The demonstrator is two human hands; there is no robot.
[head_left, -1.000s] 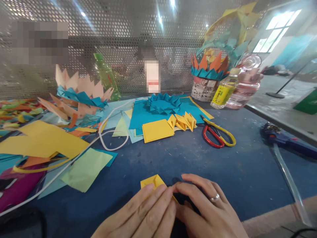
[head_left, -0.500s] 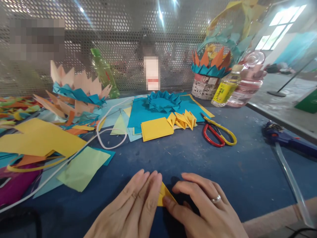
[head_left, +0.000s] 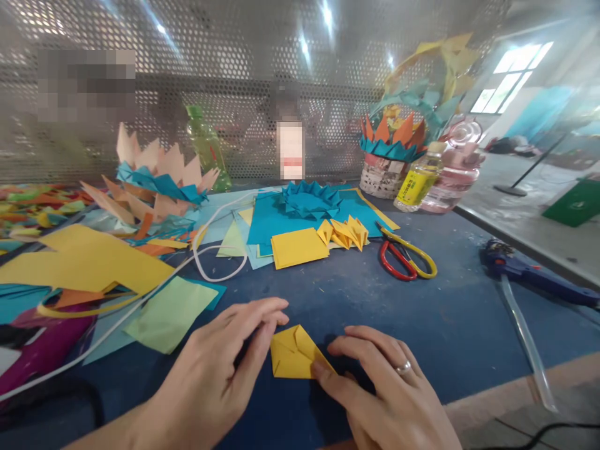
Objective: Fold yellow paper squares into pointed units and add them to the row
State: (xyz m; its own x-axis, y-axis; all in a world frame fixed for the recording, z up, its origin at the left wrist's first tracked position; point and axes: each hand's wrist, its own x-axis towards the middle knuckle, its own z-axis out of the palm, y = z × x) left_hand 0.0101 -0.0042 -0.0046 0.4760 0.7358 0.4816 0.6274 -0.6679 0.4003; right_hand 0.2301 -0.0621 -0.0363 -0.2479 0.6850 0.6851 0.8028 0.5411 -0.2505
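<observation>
Near the table's front edge, a small folded yellow paper piece (head_left: 293,355) lies flat between our two hands.
It rests on the dark blue table (head_left: 422,312), we judge so its creases meet a hard surface. Our right hand (head_left: 379,387), spread and gripping nothing, pins its right corner with a fingertip. Our left hand (head_left: 220,369), loosely open, hovers at its left edge. Toward the middle lie a stack of yellow paper squares (head_left: 299,247) and red-and-yellow-handled scissors (head_left: 405,259), with a blue glue gun (head_left: 529,272) by the right edge. The pinned corner is covered. We cannot tell whether the left thumb touches the paper, and the right wrist is cut off.
</observation>
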